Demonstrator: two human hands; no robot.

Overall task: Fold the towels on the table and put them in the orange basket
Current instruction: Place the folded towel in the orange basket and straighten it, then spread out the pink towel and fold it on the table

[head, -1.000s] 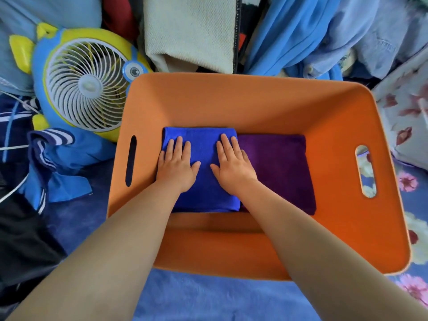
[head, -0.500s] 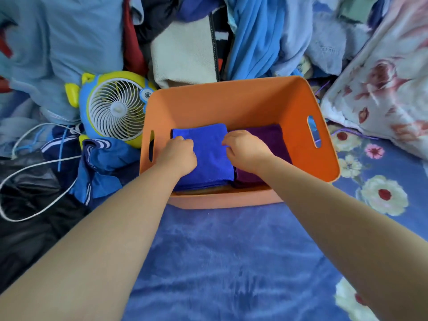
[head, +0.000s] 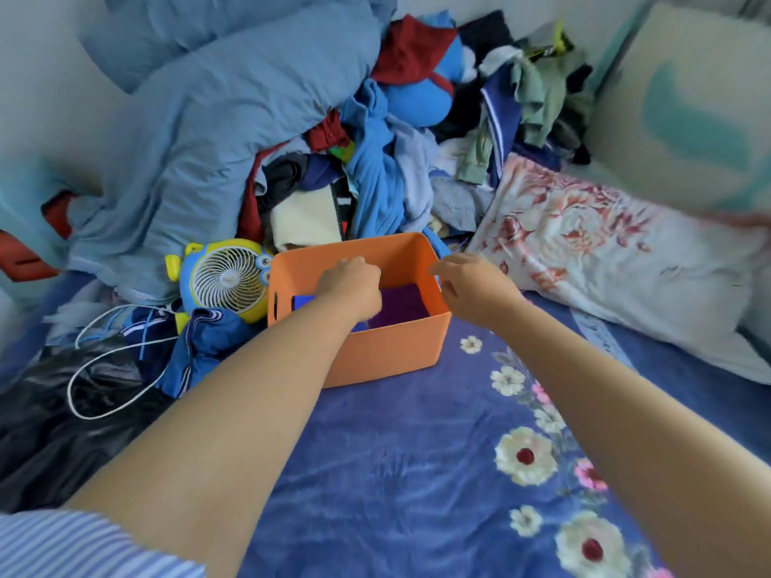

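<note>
both hands are no longer flat on the towels. a second ago they pressed on the blue towel [head: 303, 302] inside the orange basket [head: 388, 348]; now they are lifted. the left hand [head: 350, 283] hangs over the middle of the basket with its fingers loosely curled, and it holds nothing that i can see. the right hand [head: 475, 285] is above the right rim of the basket, also loosely curled and with nothing in it. the view is also wider than before, so the head has pulled back from the basket.

the blue towel lies folded at the left of the basket floor, mostly hidden by the left arm, and the purple towel [head: 400, 304] lies folded beside it at the right. the basket stands on the blue flowered blanket [head: 417, 473], next to the small fan [head: 225, 279].

i judge that this towel is now put away and the hands are free. no other loose towel shows on the blanket in front, so the task looks finished or close to it.
</note>
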